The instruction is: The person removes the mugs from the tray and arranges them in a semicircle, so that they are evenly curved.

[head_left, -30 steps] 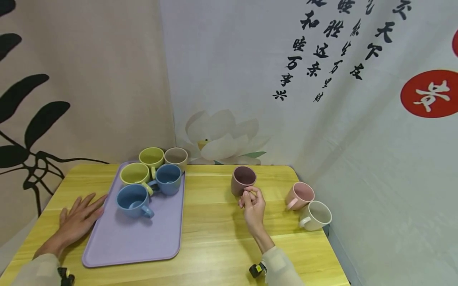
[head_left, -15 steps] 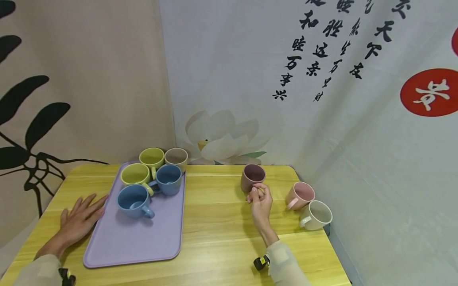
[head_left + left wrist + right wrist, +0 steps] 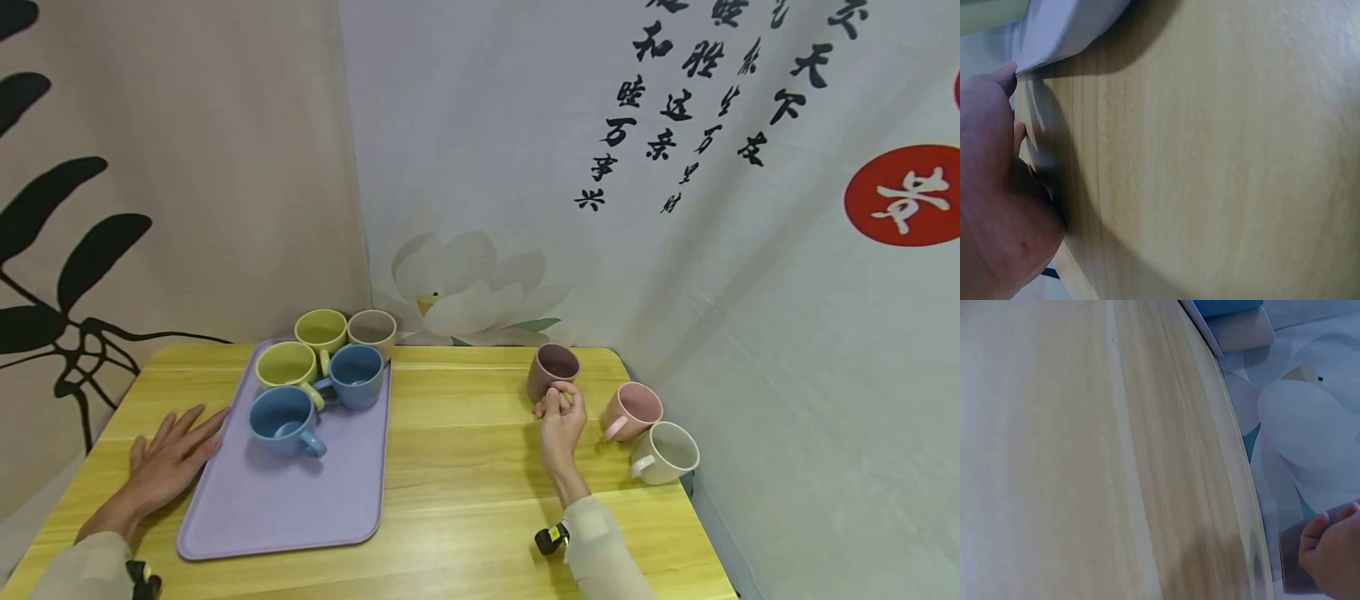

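My right hand (image 3: pixel 562 427) pinches a dark mauve mug (image 3: pixel 542 375) at its near side, near the back of the table. Its fingers hide the handle. The right wrist view shows the same mug (image 3: pixel 1295 565) upright beside the fingers. My left hand (image 3: pixel 167 467) lies with fingers extended, their tips touching the left edge of a lilac tray (image 3: pixel 285 508). On the tray's far half stand two blue mugs (image 3: pixel 279 425), two yellow-green mugs (image 3: pixel 283 371) and a beige mug (image 3: pixel 372 333). In the left wrist view a fingertip meets the tray's edge (image 3: pixel 1063 37).
Right of the mauve mug, a pink mug (image 3: pixel 626 412) and a white mug (image 3: pixel 663 454) stand close together by the right edge of the wooden table (image 3: pixel 450 500). A printed cloth (image 3: pixel 480 167) hangs behind the table.
My right hand and the mauve mug have moved to the right, nearer the pink mug. The left hand and the tray with its mugs stay in place.
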A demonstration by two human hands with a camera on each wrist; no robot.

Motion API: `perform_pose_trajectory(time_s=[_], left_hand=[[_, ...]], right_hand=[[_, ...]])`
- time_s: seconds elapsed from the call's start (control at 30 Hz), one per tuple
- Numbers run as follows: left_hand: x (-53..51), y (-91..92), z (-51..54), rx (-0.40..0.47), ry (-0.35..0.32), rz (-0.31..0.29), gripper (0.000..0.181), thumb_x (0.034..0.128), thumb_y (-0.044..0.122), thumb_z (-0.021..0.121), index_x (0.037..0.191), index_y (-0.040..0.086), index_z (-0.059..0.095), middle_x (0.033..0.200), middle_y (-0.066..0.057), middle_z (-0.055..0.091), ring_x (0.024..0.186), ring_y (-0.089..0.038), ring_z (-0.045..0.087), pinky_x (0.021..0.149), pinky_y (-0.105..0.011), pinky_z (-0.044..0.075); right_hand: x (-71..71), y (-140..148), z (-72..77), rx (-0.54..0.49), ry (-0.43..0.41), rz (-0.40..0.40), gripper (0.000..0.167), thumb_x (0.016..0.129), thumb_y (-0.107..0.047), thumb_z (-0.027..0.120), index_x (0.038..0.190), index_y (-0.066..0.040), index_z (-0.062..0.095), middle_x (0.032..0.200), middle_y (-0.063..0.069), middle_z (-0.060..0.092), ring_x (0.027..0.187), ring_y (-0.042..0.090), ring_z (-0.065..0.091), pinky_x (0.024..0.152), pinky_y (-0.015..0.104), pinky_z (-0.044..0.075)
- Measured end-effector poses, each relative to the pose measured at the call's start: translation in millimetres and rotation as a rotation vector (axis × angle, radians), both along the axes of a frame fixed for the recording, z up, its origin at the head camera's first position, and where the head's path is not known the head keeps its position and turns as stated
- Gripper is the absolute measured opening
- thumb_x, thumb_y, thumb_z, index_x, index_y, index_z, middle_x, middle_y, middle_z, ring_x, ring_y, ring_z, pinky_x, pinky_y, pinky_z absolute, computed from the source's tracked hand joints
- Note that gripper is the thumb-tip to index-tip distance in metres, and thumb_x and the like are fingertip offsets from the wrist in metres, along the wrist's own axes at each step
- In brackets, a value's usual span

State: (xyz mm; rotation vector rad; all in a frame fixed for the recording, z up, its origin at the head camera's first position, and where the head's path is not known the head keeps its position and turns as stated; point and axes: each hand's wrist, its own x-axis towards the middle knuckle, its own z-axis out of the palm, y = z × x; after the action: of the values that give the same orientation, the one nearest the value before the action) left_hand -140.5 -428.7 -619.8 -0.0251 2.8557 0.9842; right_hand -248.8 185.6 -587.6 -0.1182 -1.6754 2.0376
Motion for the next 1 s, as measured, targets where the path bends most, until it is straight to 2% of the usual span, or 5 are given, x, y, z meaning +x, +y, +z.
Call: perform_pose_trajectory(time_s=[0.2, 0.43, 0.67, 0.83, 1.0], left_hand=[[0.0, 0.3, -0.8, -0.003, 0.003, 0.004, 0.071, 0.123, 0.053, 0.033, 0.18, 0.013, 0.023, 0.183, -0.04, -0.002, 0.163, -0.072, -0.025, 0.117, -0.094, -0.025], [-0.6, 0.9, -0.6, 0.005, -0.023, 0.016, 0.073, 0.1227, 0.055, 0.032, 0.18, 0.011, 0.022, 0.183, -0.04, -0.005, 0.163, -0.071, -0.028, 0.117, -0.093, -0.028], [-0.2, 1.3, 0.3, 0.012, -0.027, 0.023, 0.073, 0.1226, 0.056, 0.032, 0.18, 0.011, 0.021, 0.183, -0.04, -0.006, 0.163, -0.071, -0.029, 0.117, -0.092, -0.029], [0.7, 1.8, -1.3, -0.003, 0.002, 0.013, 0.07, 0.1234, 0.052, 0.033, 0.18, 0.012, 0.022, 0.184, -0.04, -0.002, 0.164, -0.071, -0.025, 0.118, -0.093, -0.027], [0.9, 2.3, 0.6, -0.017, 0.011, 0.014, 0.069, 0.1237, 0.051, 0.033, 0.18, 0.012, 0.023, 0.184, -0.04, -0.001, 0.165, -0.071, -0.023, 0.119, -0.093, -0.025]], right_hand=[[-9.5, 5.7, -4.2, -0.022, 0.003, -0.095, 0.006, 0.114, 0.002, 0.059, 0.118, 0.002, 0.063, 0.071, 0.005, 0.057, 0.062, 0.014, 0.057, 0.06, 0.024, 0.054], [-12.9, 11.1, -10.6, -0.044, -0.018, -0.17, 0.014, 0.115, 0.002, 0.057, 0.121, 0.014, 0.06, 0.07, 0.001, 0.059, 0.06, 0.01, 0.059, 0.059, 0.021, 0.054], [-18.5, 14.0, -9.6, -0.087, -0.025, -0.234, 0.01, 0.114, 0.002, 0.057, 0.119, 0.009, 0.062, 0.072, 0.003, 0.06, 0.06, 0.011, 0.059, 0.061, 0.021, 0.056], [-22.4, 18.0, -10.1, -0.09, -0.035, -0.274, 0.013, 0.114, 0.001, 0.058, 0.121, 0.012, 0.063, 0.072, 0.011, 0.063, 0.061, 0.018, 0.062, 0.062, 0.024, 0.058], [-26.6, 20.3, -12.1, -0.072, -0.056, -0.301, 0.014, 0.115, -0.002, 0.059, 0.123, 0.008, 0.064, 0.078, 0.016, 0.066, 0.066, 0.02, 0.066, 0.069, 0.031, 0.063]])
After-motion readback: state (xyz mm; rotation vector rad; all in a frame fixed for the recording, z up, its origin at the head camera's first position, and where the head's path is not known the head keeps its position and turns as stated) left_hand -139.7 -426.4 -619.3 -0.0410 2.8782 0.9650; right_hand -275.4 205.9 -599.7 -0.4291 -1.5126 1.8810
